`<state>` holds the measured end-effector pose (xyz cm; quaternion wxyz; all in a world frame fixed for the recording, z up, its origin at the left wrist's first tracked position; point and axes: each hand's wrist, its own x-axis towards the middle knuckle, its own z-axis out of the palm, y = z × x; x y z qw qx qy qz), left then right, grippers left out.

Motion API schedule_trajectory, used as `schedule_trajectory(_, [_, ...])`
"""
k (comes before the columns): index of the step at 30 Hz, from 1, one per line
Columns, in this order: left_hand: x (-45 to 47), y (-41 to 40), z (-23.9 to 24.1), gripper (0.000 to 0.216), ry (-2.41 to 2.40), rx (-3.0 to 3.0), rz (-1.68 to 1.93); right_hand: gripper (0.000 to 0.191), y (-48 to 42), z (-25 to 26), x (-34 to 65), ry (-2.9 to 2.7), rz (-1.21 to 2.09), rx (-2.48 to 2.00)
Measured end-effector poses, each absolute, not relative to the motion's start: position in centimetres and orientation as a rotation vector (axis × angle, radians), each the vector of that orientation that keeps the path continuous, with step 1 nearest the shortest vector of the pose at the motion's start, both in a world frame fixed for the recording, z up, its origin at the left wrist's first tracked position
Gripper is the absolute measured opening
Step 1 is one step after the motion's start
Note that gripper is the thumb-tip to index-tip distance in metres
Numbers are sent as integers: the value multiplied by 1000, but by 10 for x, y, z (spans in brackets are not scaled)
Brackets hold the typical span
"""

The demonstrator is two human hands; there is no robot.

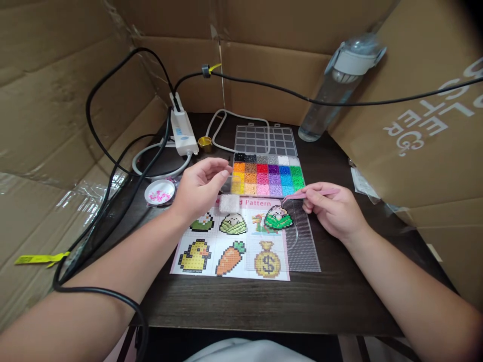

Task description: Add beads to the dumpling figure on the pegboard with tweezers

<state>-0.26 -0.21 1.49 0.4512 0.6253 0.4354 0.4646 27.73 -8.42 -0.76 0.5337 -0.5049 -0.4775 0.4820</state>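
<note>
Pink tweezers (320, 193) are pinched in my right hand (334, 211), their tips pointing left just above a green, black and pale bead piece (278, 217). That piece lies on a clear pegboard (304, 241), which partly overlaps a printed pattern sheet (230, 271). My left hand (199, 186) has thumb and fingers closed at the raised clear lid of a small box of white beads (229, 203). The box is at the sheet's top edge, and the exact grip on it is partly hidden.
Behind the sheet is a sorted bead case (262, 173) with its lid folded back. A white dish (160, 192) of pink beads stands left. Further back are a power strip (183, 128), a gold cup (205, 144) and a water bottle (335, 85). Black cables (264, 88) cross overhead; cardboard walls surround.
</note>
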Motion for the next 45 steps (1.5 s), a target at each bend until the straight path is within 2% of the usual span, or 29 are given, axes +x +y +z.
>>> schedule_trajectory(16, [-5,0,14,19,1148,1602,1121,23,-82,-5,274,-1110,1140,-1252])
schedule_trajectory(45, [-6,3,14,13,1170,1588,1174,14,-84,-14,284,-1228,1072,-1285])
